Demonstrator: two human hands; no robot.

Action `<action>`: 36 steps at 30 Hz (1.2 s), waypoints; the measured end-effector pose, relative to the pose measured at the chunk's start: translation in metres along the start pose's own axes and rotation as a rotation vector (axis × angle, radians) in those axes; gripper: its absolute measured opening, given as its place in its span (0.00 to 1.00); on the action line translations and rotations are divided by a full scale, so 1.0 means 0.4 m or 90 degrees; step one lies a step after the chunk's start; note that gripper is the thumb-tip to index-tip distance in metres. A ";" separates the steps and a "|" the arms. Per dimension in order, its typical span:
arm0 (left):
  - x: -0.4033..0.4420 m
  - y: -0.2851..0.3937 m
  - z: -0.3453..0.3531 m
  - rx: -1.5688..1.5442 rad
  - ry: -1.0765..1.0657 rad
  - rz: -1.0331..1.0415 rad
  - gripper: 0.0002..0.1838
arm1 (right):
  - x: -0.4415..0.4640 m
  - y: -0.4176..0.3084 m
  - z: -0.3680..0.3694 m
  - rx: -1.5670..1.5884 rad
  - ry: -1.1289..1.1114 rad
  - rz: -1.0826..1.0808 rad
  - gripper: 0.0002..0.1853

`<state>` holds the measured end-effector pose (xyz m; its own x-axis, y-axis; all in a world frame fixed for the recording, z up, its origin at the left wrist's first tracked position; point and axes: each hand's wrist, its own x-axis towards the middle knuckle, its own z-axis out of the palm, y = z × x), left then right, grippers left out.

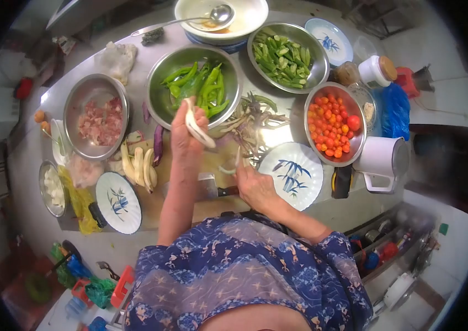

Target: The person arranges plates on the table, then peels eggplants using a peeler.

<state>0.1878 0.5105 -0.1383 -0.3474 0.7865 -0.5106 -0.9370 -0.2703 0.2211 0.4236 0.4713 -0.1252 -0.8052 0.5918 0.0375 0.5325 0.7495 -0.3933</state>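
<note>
Beside bowl rim point(155, 105), left hand point(183, 137) gripping peeled vegetable point(196, 127), right hand point(256, 190) pinching pale strip point(227, 170) near board edge point(206, 218)

A metal bowl point(357, 142) of small red and orange tomatoes point(330, 128) stands beside a white pitcher point(376, 160) on the right. Farther back, a second metal bowl point(319, 69) holds cut green pods point(283, 60), with a blue-patterned plate point(341, 34) just beside it. A ladle point(222, 15) rests in a large white bowl point(250, 12); on the left, a third metal bowl point(75, 99) holds raw meat point(100, 121).
</note>
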 end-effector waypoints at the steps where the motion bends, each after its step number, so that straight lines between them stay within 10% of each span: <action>1: -0.011 0.012 -0.003 0.065 -0.004 0.054 0.17 | -0.025 0.018 0.009 -0.006 -0.004 0.005 0.32; 9: -0.127 0.170 -0.164 0.662 0.155 0.393 0.15 | -0.203 0.180 0.008 0.120 -0.049 0.129 0.27; 15: -0.219 0.288 -0.303 1.032 0.220 0.400 0.15 | -0.227 0.315 0.028 0.120 -0.192 0.079 0.20; 24: -0.235 0.238 -0.296 1.282 0.354 0.506 0.19 | 0.108 0.286 -0.083 -0.040 0.075 -0.067 0.28; 31: -0.200 0.181 -0.239 1.487 0.300 0.858 0.16 | 0.067 0.194 -0.002 0.028 -0.139 -0.021 0.26; 34: -0.178 0.083 -0.281 1.413 0.116 0.632 0.16 | 0.048 0.150 -0.004 0.083 -0.189 0.055 0.24; 36: -0.174 0.027 -0.224 1.404 0.318 0.346 0.21 | 0.036 0.137 -0.003 0.083 -0.203 0.046 0.25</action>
<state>0.1987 0.4030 -0.1749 -0.7614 0.6352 -0.1294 0.5377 0.7304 0.4211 0.4414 0.5214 -0.1452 -0.8183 0.5043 -0.2758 0.5703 0.6528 -0.4986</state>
